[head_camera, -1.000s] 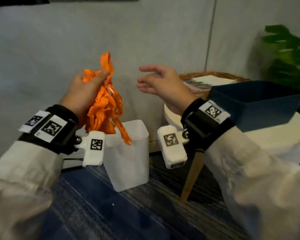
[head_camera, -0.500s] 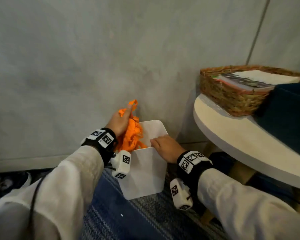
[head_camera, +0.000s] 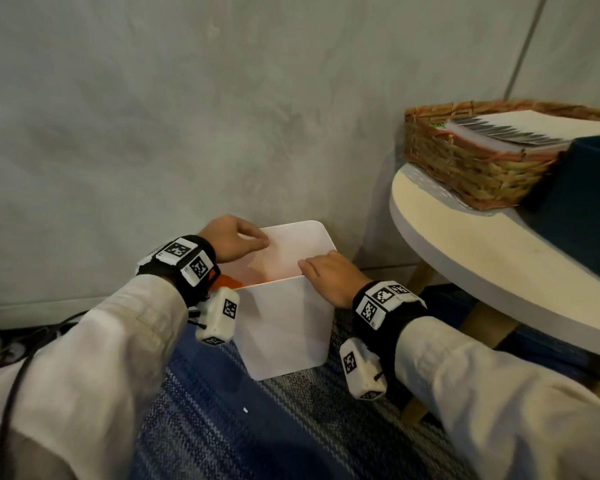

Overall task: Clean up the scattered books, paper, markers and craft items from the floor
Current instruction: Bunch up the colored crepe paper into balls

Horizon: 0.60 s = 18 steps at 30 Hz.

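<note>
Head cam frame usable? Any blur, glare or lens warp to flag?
Head view: soft, dim light with no glare. The left hand, right hand and bin are sharp, and the wrist tags are readable. Head view: the table rim smears toward the right edge, and the blue box is dark and featureless. Head view: the wall seam leans, likely wide-angle warp.

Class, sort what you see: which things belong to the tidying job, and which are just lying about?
Job: white bin, orange scraps inside it, left hand, right hand, basket of paper.
Lying about: round table, blue box, rug.
</note>
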### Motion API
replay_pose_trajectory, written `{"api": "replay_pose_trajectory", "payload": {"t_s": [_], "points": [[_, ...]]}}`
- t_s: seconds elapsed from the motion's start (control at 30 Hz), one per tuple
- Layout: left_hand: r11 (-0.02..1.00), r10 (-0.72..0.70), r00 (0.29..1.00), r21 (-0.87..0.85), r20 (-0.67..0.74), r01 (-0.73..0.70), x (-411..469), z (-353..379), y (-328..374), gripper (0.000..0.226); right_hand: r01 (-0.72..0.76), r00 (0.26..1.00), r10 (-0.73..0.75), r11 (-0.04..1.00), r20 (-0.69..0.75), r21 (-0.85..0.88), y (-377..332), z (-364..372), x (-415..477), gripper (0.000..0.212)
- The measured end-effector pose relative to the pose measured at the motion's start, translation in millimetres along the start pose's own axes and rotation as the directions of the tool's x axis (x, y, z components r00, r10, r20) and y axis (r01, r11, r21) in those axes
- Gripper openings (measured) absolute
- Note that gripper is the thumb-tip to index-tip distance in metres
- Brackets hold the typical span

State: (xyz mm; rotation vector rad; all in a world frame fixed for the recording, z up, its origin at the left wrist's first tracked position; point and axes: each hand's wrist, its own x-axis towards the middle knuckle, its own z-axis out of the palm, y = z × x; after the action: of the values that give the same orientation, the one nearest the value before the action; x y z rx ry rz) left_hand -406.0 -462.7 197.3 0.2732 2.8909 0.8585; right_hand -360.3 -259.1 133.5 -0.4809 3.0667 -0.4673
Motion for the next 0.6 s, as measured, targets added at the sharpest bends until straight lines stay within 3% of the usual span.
{"api": "replay_pose_trajectory", "payload": {"t_s": [0.17, 0.37, 0.6], "points": [[0.985, 0.170, 0.965, 0.072, -0.202, -0.159, -38, -19, 23, 0.037, -0.019, 0.993, 0.020, 1.000, 0.120, -0.008, -7, -18, -3, 0.046], [0.953, 0.296, 0.885, 0.043, -0.361, -0.301, -85, -43, 49, 0.038, 0.002, 0.994, 0.007, 0.997, -0.111, 0.080, -26, -66, -34, 0.036], [0.813, 0.423, 0.707, -0.107, -0.567, -0.572, -145, -20, 125, 0.032, -0.076, 0.914, 0.108, 0.992, -0.390, 0.096, -23, -151, -163, 0.023]]}}
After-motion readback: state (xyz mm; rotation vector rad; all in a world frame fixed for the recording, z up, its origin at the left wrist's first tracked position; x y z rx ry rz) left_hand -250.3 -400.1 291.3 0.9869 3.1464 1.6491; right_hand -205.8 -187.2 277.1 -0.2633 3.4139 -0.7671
